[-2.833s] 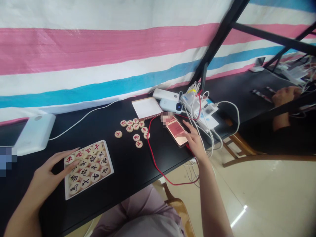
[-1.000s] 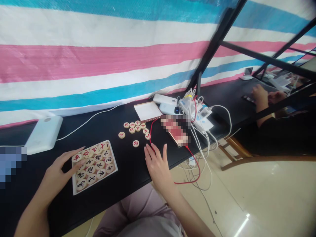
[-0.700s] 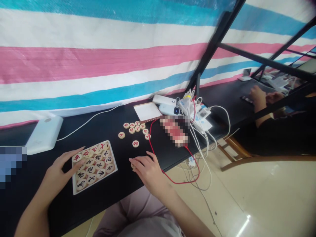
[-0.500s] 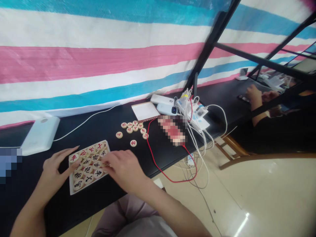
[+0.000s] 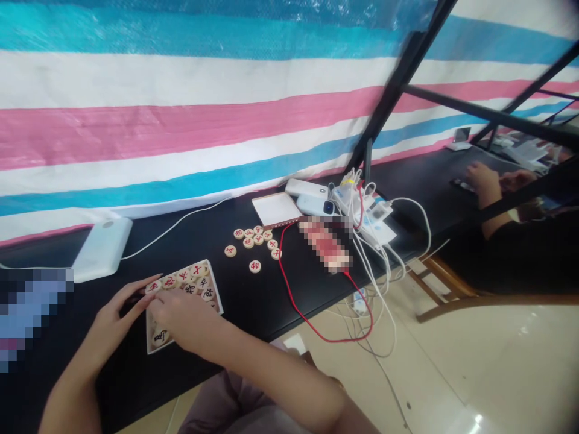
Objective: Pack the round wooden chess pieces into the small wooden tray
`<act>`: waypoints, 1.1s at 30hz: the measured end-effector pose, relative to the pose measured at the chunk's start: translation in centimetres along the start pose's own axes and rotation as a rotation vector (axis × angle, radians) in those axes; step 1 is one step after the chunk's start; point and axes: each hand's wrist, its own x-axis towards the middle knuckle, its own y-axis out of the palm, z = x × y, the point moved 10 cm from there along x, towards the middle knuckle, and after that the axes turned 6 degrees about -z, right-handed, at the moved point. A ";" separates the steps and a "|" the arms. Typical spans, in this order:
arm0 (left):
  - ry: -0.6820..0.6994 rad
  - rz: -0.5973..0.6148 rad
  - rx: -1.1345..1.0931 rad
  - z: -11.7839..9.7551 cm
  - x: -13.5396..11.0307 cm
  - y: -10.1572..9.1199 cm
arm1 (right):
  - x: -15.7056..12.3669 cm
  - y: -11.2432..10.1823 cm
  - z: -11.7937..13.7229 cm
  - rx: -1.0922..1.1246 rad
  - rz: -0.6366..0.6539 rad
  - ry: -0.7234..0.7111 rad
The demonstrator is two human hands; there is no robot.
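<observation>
A shallow white box (image 5: pixel 149 330) of round Chinese chess pieces sits tilted in view on the black table. A red-marked row (image 5: pixel 183 275) lies along its far side, with black-marked pieces (image 5: pixel 160 336) nearer. My left hand (image 5: pixel 118 316) grips the box's far left corner, its thumb by a red-marked piece (image 5: pixel 154 287). Over the middle of the box is my right hand (image 5: pixel 186 316), fingers bent together close to my left thumb. Its fingertips are partly hidden, as are the pieces underneath. Several loose red-marked pieces (image 5: pixel 248 243) lie on the table beyond the box.
An open box lid (image 5: pixel 277 210) lies by two white devices (image 5: pixel 312 199). White cables and chargers (image 5: pixel 362 202) pile up at right, and a red cable (image 5: pixel 289 298) loops over the table edge. A white power bank (image 5: pixel 103 248) is at left. Another person's hands (image 5: pixel 484 181) are far right.
My right hand has moved from the box's right edge leftward across the pieces to near my left thumb. My left hand stays at the box's corner. The whole view has shifted slightly.
</observation>
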 end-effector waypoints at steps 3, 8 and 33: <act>-0.021 0.014 -0.009 0.7 0.0 0.1 | -0.4 -0.4 0.2 0.007 -0.016 -0.066; -0.043 0.027 -0.007 0.9 -0.2 0.4 | -2.0 -4.2 -4.3 0.026 -0.158 0.102; -0.027 0.033 0.064 0.9 -0.1 0.7 | -12.7 -7.1 -10.8 0.081 -0.306 0.592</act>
